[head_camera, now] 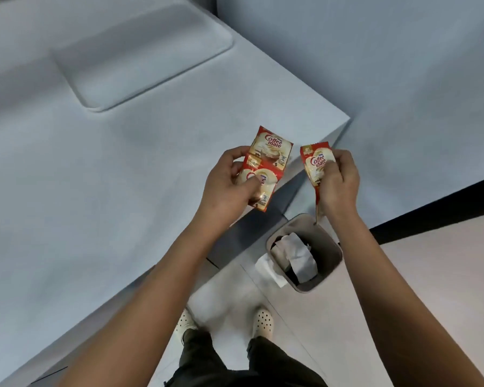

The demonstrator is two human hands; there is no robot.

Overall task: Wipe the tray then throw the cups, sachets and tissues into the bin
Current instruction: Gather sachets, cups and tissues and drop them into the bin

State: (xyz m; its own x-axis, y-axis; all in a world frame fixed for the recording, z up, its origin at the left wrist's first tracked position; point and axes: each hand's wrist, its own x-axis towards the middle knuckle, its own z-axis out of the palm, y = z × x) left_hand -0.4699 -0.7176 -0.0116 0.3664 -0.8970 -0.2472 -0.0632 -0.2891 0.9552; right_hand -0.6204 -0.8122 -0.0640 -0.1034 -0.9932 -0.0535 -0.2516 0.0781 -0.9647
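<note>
My left hand (229, 181) grips two red and cream Coffee mate sachets (259, 152), fanned one over the other, above the table's corner. My right hand (337, 181) holds a third sachet (313, 166) of the same kind, above the grey bin (331, 270) on the floor. White tissues (296, 254) lie crumpled inside the bin, and one hangs over its left rim. The white tray (140, 55) sits bare on the far side of the white table (81, 191).
The table's near edge runs diagonally past my legs and white shoes (261, 322). A pale wall with a dark skirting strip (436, 216) stands to the right of the bin. Light floor tiles surround the bin.
</note>
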